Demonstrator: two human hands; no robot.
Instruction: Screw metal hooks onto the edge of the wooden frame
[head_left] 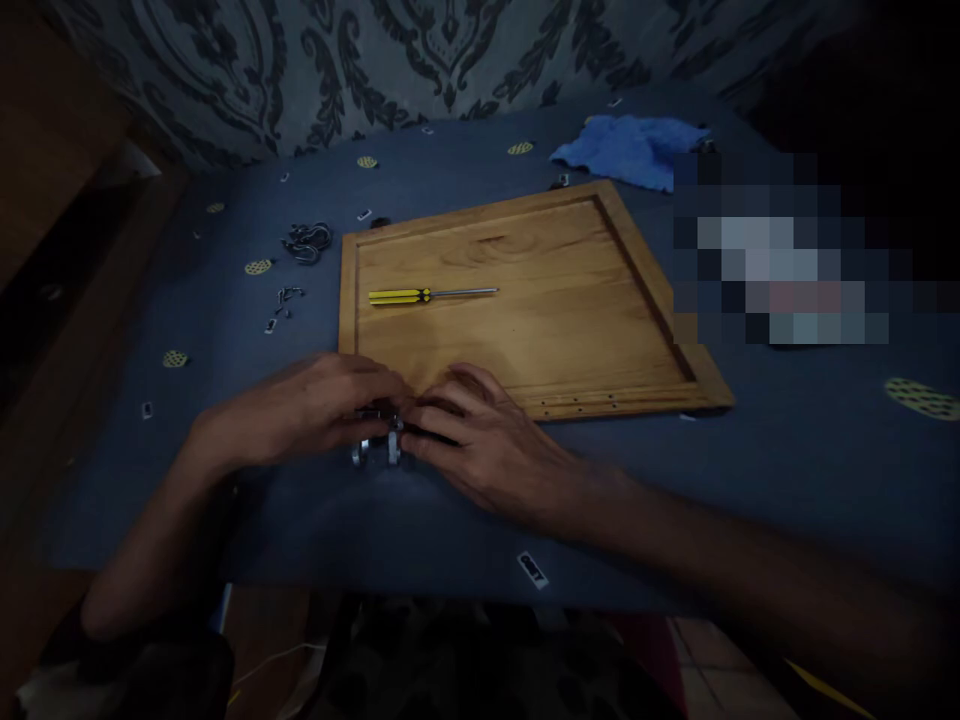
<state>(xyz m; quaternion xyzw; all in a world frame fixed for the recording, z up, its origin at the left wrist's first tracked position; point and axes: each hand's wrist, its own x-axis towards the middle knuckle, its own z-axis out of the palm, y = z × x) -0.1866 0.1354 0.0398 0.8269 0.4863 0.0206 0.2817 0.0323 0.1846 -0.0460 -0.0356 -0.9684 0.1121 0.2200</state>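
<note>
A framed wooden panel (525, 350) lies flat on the cloth-covered table. At its near left corner, my left hand (322, 405) has its fingers bent over a small shiny metal fitting (394, 447), whose two bright arms stick out towards me. My right hand (480, 430) meets it from the other side, fingers curled and fingertips against the fitting. The fingers hide most of the piece, so its exact kind is unclear. A screwdriver (397, 297) with a yellow and black handle rests on the panel, tip pointing right.
Left of the panel are a heap of dark curved metal pieces (307, 242) and several small screws (287, 298). A blue cloth (630, 150) lies at the back right. Small holes (577, 400) dot the panel's near edge. A patterned wall (420, 60) rises behind; a pixelated patch covers the right.
</note>
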